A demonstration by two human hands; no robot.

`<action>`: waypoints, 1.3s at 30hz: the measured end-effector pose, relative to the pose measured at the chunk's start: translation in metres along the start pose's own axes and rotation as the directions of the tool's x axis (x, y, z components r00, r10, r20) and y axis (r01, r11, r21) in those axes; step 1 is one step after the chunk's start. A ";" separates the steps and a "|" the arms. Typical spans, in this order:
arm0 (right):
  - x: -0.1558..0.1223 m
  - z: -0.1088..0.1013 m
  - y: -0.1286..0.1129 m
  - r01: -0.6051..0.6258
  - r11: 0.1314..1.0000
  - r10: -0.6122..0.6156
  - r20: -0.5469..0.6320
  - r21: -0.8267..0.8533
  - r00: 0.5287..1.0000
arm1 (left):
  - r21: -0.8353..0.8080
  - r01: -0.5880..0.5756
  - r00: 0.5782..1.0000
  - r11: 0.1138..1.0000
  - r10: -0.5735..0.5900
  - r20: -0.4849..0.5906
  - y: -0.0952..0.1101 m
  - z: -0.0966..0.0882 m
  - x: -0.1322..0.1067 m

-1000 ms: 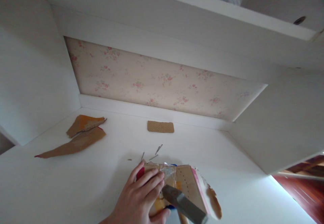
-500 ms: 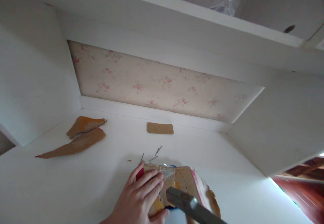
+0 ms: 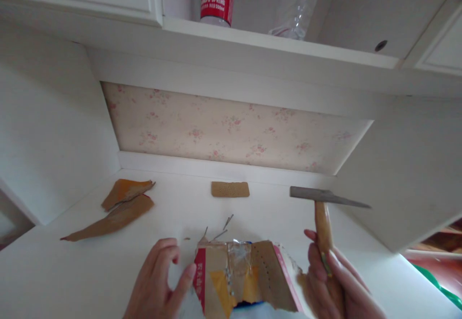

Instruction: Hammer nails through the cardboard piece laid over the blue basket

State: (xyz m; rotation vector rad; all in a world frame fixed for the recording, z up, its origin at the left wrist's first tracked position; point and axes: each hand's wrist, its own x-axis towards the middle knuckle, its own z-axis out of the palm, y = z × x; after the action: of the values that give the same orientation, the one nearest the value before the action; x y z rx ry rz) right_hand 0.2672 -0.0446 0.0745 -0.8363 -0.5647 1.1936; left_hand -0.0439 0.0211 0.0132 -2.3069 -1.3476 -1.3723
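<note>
My right hand point(image 3: 334, 273) is closed around the wooden handle of a hammer point(image 3: 324, 223), raised over the right side of the worktop with its grey metal head upright on top. Fingers curled but apart, my left hand point(image 3: 159, 275) holds nothing; its thumb is at the left edge of a piece of cardboard point(image 3: 265, 273), and I cannot tell whether they touch. The torn-edged cardboard has red and orange print, clear tape and lines of small dark holes. Several loose nails point(image 3: 228, 222) lie just behind it.
Torn cardboard scraps point(image 3: 121, 213) lie at the left. A small perforated cardboard strip point(image 3: 230, 189) rests near the back. Overhead, a shelf point(image 3: 281, 47) carries a red-labelled bottle point(image 3: 217, 0) and a clear plastic bottle point(image 3: 298, 6). White side panels point(image 3: 404, 165) flank the worktop.
My left hand has come off the cardboard and moved left. The hammer has risen from above the cardboard to the right, in my right hand. The view has tilted up slightly.
</note>
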 end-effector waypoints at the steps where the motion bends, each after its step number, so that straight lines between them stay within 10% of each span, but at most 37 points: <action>1: 0.013 0.000 -0.004 -0.011 0.997 0.007 0.057 0.070 0.998 | 0.001 0.107 0.993 0.994 -0.107 0.048 -0.008 -0.001 -0.001; 6: 0.068 -0.031 0.006 -0.009 0.957 -0.016 0.081 0.290 0.997 | 0.153 0.379 0.844 0.913 -0.409 0.348 -0.037 0.011 -0.011; 12: 0.095 -0.090 0.034 -0.109 0.843 0.073 0.088 0.527 0.993 | 0.328 0.282 0.551 0.902 -0.432 0.714 -0.036 0.031 -0.019; 17: 0.104 -0.106 0.033 -0.132 0.778 0.079 0.114 0.614 0.990 | 0.417 0.201 0.374 0.886 -0.463 0.804 -0.036 0.027 -0.010; 39: 0.115 -0.115 0.056 -0.287 0.598 0.183 0.221 0.748 0.958 | 0.459 0.172 0.398 0.872 -0.488 0.777 -0.032 0.026 -0.008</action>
State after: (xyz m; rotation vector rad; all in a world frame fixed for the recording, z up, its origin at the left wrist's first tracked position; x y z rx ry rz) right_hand 0.3572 0.0429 -0.0431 -0.0735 0.0227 1.5657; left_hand -0.0531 0.0486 -0.0174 -2.6425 -2.1762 0.2503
